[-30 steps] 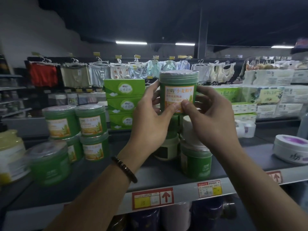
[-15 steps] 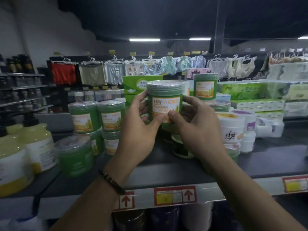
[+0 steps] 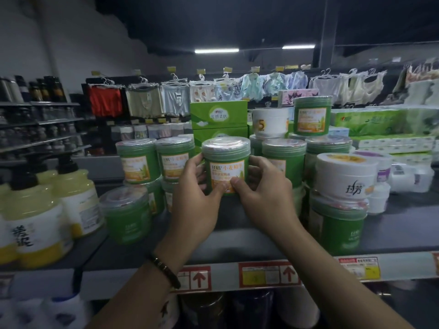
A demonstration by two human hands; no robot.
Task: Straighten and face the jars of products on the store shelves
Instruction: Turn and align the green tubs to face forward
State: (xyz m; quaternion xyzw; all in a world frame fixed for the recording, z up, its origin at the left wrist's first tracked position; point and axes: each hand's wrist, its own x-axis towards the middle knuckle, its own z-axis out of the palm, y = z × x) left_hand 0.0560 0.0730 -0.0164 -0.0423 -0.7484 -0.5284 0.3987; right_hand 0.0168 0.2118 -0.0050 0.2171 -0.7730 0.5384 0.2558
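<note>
Jar [image 3: 226, 166] has come down into the gap midway along the shelf [image 3: 237, 241], label forward, left hand [image 3: 197, 203] and right hand [image 3: 263, 198] both gripping it, so setting down looks next.

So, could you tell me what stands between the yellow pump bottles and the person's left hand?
In the head view, a translucent green jar stands on the shelf between the pump bottles and the left hand holding the labelled jar.

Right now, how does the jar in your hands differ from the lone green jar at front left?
The held jar shows its orange label forward; the lone jar shows only small white print. The left hand and right hand grip the held jar; the lone jar stands untouched. Both are green.
</note>
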